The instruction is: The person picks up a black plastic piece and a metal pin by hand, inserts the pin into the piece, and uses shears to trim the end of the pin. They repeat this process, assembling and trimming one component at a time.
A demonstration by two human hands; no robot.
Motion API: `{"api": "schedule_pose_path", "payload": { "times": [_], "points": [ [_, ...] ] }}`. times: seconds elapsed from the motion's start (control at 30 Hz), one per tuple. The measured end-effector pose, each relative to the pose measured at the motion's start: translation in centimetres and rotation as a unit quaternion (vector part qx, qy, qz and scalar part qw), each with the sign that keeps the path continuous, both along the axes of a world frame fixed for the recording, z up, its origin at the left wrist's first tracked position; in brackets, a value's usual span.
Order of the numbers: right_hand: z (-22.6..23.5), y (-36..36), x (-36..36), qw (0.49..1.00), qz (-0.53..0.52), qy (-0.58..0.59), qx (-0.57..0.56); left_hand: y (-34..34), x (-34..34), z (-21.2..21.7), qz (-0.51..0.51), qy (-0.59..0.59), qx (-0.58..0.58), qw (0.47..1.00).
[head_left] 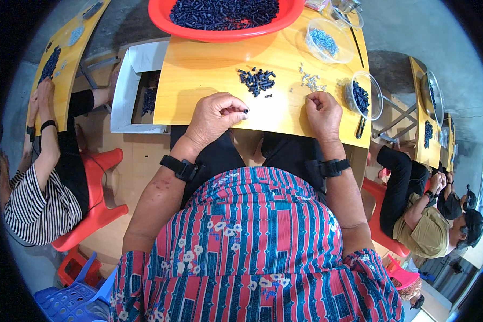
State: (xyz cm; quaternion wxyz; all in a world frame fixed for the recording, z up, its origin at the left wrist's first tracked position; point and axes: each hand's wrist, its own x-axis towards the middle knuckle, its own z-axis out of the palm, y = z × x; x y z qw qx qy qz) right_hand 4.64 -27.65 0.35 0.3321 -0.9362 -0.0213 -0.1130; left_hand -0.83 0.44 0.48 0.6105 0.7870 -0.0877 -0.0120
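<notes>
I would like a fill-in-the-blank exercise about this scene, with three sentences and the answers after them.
1. The left hand pinches a small dark piece at its fingertips, near the loose pile of dark pieces on the ____ table.
2. The big basin at the table's far edge is ____ in colour.
3. The small silver parts lie just beyond the ____ hand.

Missing words: wooden; red; right
</notes>
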Motion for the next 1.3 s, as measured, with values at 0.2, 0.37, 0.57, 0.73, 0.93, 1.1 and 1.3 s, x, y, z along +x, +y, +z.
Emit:
{"api": "schedule_pose_path", "payload": {
  "times": [0.2, 0.37, 0.57, 0.73, 0.93, 1.1, 1.3],
  "points": [
    [0.5, -0.1, 0.0, 1.000, 0.022, 0.006, 0.014, 0.0, 0.0, 0.0, -0.001, 0.003, -0.001, 1.000],
    [0.9, 0.0, -0.2, 0.999, 0.038, 0.007, 0.015, 0.0, 0.0, -0.1, 0.001, 0.005, 0.001, 1.000],
    [0.9, -0.4, -0.2, 0.994, 0.094, -0.026, -0.056, 0.0, 0.0, 0.1, -0.001, 0.006, 0.007, 1.000],
    [1.4, 0.0, -0.2, 0.981, 0.130, -0.083, -0.114, 0.0, 0.0, 0.0, 0.000, 0.007, 0.001, 1.000],
    [3.4, 3.3, 1.3, 0.964, 0.172, -0.162, -0.122, 0.0, -0.1, 0.1, 0.001, 0.003, -0.008, 1.000],
    [4.6, 5.9, 3.4, 0.942, 0.196, -0.109, -0.249, 0.0, -0.1, 0.2, 0.004, 0.005, 0.002, 1.000],
    [3.3, 6.0, 4.7, 0.936, 0.167, -0.090, -0.295, -0.1, 0.1, 0.4, 0.002, 0.006, 0.013, 1.000]
  ]
}}
